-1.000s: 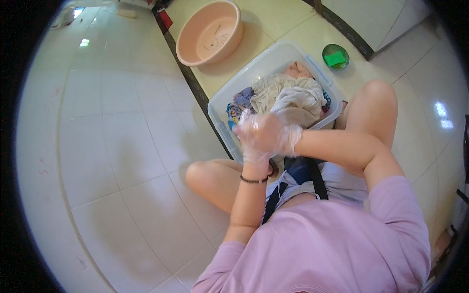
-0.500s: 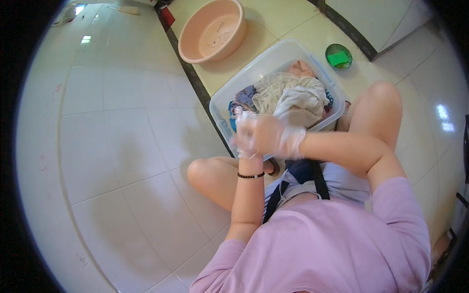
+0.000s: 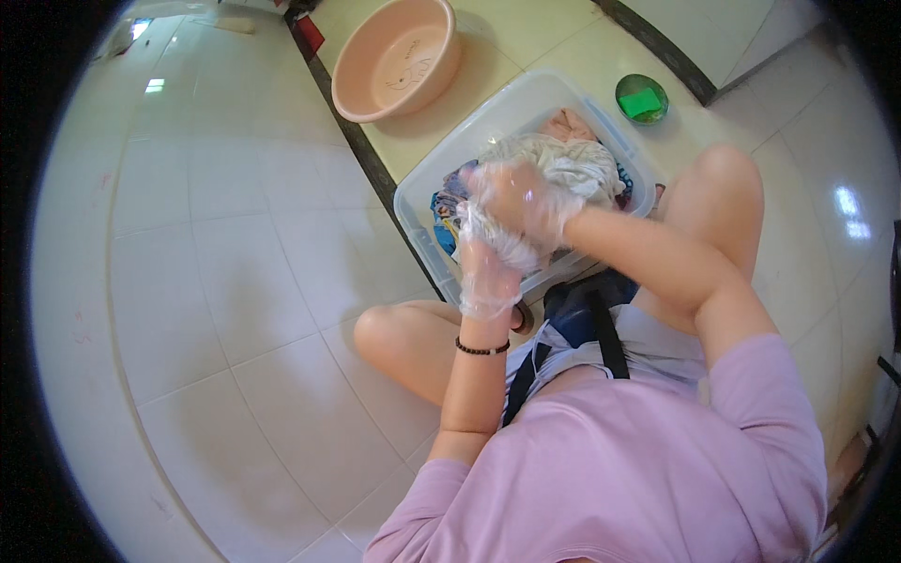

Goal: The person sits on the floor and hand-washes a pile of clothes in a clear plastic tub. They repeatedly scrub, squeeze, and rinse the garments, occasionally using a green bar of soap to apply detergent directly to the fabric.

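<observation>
Both my hands wear clear plastic gloves and are over the near left part of a clear plastic tub (image 3: 413, 200). My left hand (image 3: 490, 272) is closed round a bunched white cloth (image 3: 511, 246). My right hand (image 3: 526, 199), slightly blurred, grips the same cloth from above, just beyond the left. Their fingers are partly hidden by the cloth and each other. Behind them in the tub lies a heap of crumpled laundry: a whitish garment (image 3: 582, 169), a peach-coloured cloth (image 3: 568, 125), and dark blue patterned pieces (image 3: 449, 192).
A peach-coloured round basin (image 3: 385, 75) stands beyond the tub to the left. At the far right, a dark round dish (image 3: 654, 86) holds a green bar of soap (image 3: 641, 102). A dark floor strip (image 3: 371, 169) runs along the tub's left side. My bent knees flank the tub.
My right hand has moved forward and up from its place across the left hand. The white cloth between them now shows. The view has shifted slightly.
</observation>
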The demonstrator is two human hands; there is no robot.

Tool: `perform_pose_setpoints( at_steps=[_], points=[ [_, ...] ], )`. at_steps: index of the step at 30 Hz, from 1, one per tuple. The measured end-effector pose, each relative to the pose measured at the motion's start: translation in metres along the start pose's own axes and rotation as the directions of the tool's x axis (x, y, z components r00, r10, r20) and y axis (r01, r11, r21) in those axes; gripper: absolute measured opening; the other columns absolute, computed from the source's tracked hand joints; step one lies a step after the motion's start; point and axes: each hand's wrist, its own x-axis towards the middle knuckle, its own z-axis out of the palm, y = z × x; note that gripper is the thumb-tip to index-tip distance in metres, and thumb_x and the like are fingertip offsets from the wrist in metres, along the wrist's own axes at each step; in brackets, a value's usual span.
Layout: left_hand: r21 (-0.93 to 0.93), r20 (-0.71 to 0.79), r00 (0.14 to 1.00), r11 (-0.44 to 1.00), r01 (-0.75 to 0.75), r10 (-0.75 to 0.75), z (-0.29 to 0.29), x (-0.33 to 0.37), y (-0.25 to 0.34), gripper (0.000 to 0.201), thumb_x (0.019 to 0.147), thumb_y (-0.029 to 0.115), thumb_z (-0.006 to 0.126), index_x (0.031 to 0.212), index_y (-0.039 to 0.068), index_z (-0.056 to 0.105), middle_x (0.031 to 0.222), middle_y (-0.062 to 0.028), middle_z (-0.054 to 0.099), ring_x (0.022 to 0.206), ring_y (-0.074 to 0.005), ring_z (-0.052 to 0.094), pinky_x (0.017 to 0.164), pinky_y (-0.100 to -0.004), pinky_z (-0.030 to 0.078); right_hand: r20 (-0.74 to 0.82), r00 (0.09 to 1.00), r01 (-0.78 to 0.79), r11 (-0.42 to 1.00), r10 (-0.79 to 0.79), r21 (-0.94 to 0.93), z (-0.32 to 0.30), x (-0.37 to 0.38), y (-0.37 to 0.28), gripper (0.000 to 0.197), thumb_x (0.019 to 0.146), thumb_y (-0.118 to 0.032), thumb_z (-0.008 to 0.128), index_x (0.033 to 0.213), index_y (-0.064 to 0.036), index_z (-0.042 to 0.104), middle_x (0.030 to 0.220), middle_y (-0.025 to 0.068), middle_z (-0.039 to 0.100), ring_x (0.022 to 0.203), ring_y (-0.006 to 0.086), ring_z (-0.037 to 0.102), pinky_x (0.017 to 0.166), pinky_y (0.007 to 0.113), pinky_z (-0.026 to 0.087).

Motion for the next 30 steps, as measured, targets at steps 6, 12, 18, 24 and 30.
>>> perform_pose_setpoints(
  at_steps=[6, 12, 18, 24, 30],
  points=[
    [0.281, -0.084, 0.996, 0.959, 0.020, 0.004, 0.006, -0.014, 0.015, 0.044, 0.092, 0.040, 0.041, 0.114, 0.003, 0.052, 0.112, -0.0096, 0.057, 0.100, -0.0216, 0.054, 0.086, -0.0351, 0.044, 0.189, 0.911, -0.396, 0.652, 0.366, 0.647, 0.010, 0.015, 0.041, 0.038, 0.087, -0.034, 0.050, 0.087, 0.0020, 0.063, 0.080, 0.0134, 0.064, 0.076, 0.0272, 0.060, 0.071, 0.035, 0.046],
    [0.901, 0.052, 0.974, 0.409, -0.141, 0.221, -0.032, 0.001, 0.026, 0.037, 0.090, 0.024, 0.049, 0.115, -0.003, 0.050, 0.111, -0.0106, 0.056, 0.099, -0.0173, 0.052, 0.087, -0.0306, 0.041, 0.383, 0.892, -0.450, 0.403, 0.239, 0.797, -0.008, 0.014, 0.015, 0.039, 0.082, -0.032, 0.062, 0.099, 0.0020, 0.059, 0.089, 0.0090, 0.062, 0.082, 0.0170, 0.055, 0.073, 0.030, 0.044],
    [0.184, -0.115, 0.941, 0.938, -0.294, 0.317, -0.026, -0.005, 0.050, 0.040, 0.092, 0.037, 0.042, 0.109, 0.002, 0.052, 0.109, -0.0102, 0.057, 0.101, -0.0244, 0.053, 0.091, -0.0392, 0.040, 0.615, 0.787, -0.130, 0.986, 0.041, 0.101, -0.018, -0.002, 0.028, 0.045, 0.068, -0.024, 0.073, 0.106, -0.0060, 0.058, 0.095, 0.0160, 0.064, 0.089, 0.0249, 0.060, 0.077, 0.032, 0.046],
    [0.278, -0.129, 0.944, 0.925, -0.260, 0.304, -0.031, -0.013, 0.073, 0.046, 0.092, 0.040, 0.041, 0.117, 0.002, 0.048, 0.113, -0.0129, 0.054, 0.104, -0.0242, 0.052, 0.093, -0.0386, 0.040, 0.523, 0.840, -0.388, 0.834, 0.146, 0.391, -0.039, 0.006, 0.026, 0.043, 0.072, -0.018, 0.069, 0.111, -0.0056, 0.057, 0.094, 0.0099, 0.062, 0.092, 0.0186, 0.058, 0.082, 0.027, 0.044],
    [0.161, -0.161, 0.969, 0.974, -0.161, 0.186, -0.008, 0.003, 0.040, 0.042, 0.095, 0.036, 0.037, 0.118, 0.003, 0.047, 0.115, -0.0119, 0.053, 0.104, -0.0247, 0.053, 0.089, -0.0375, 0.044, 0.345, 0.914, -0.368, 0.081, 0.211, 0.926, -0.041, 0.014, 0.002, 0.033, 0.081, -0.014, 0.062, 0.112, -0.0043, 0.056, 0.092, 0.0037, 0.060, 0.089, 0.0130, 0.057, 0.081, 0.028, 0.046]
  ],
)
